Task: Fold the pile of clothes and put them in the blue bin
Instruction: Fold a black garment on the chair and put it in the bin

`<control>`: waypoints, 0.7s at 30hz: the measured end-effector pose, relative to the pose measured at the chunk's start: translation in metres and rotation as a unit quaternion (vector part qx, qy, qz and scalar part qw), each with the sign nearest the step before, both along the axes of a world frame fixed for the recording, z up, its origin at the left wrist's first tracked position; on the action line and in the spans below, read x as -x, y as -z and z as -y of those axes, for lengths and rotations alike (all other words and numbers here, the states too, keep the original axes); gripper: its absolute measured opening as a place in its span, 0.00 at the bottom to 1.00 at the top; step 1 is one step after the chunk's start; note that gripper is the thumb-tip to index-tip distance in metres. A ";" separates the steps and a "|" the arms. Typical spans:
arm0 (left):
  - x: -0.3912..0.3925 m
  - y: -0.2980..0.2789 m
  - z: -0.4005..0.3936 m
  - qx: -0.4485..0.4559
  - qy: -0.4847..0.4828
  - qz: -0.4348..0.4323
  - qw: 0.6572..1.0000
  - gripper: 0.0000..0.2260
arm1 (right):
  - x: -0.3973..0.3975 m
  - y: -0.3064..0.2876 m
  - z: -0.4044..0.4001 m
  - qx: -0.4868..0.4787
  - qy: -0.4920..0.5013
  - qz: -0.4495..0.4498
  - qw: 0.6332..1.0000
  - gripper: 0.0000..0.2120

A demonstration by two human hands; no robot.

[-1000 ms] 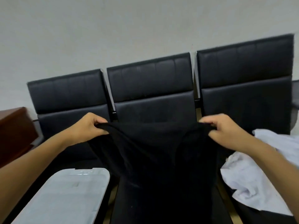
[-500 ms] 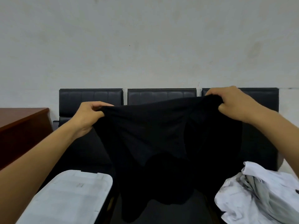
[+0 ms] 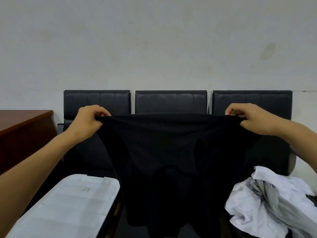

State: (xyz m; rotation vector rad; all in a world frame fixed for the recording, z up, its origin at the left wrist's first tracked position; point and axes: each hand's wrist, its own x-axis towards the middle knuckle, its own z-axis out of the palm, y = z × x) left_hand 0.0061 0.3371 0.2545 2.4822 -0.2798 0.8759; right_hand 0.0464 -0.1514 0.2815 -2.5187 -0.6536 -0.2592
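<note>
Hanging in front of me, over the middle seat of the row of black chairs (image 3: 170,102), the black garment (image 3: 164,160) is stretched wide between my hands, its long axis running left to right along the taut top edge while the rest droops straight down toward the seat. It reads as plain, dark, thin cloth, sagging in soft folds with its lower hem uneven; which piece of clothing it is I cannot tell. On the left seat sits a pale lidded bin (image 3: 68,208), its lid closed; it looks whitish-blue from here. On the right seat lies the rumpled pile of white and grey clothes (image 3: 267,203), unfolded. My left hand (image 3: 89,120) pinches the left corner of the top edge, fingers curled over it; my right hand (image 3: 248,117) grips the right corner the same way. Both sit level and equally near, so I judge the fold should bring the two corners together
</note>
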 end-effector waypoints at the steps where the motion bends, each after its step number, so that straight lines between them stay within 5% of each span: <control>1: 0.002 0.004 0.002 0.036 -0.001 -0.011 0.999 0.21 | -0.001 0.005 0.002 -0.017 0.001 -0.009 1.000 0.23; 10: 0.031 0.022 -0.004 0.161 0.134 -0.226 0.951 0.16 | 0.020 0.029 0.011 -0.093 -0.058 -0.212 0.971 0.15; 12: 0.037 0.022 -0.004 0.167 0.164 -0.260 0.937 0.04 | 0.015 0.031 0.014 -0.080 -0.079 -0.278 0.954 0.14; 14: 0.035 0.023 -0.009 0.167 0.183 -0.291 0.924 0.17 | 0.006 0.032 0.017 -0.093 -0.097 -0.334 0.933 0.13; 16: 0.027 0.024 -0.016 0.184 0.191 -0.318 0.910 0.29 | -0.004 0.031 0.020 -0.099 -0.112 -0.371 0.916 0.26; 18: 0.014 0.032 -0.021 0.196 0.192 -0.371 0.887 0.30 | -0.022 0.038 0.022 -0.099 -0.108 -0.393 0.908 0.34; 21: -0.020 0.062 -0.026 0.204 0.153 -0.432 0.865 0.21 | -0.058 0.064 0.016 -0.080 -0.083 -0.406 0.907 0.31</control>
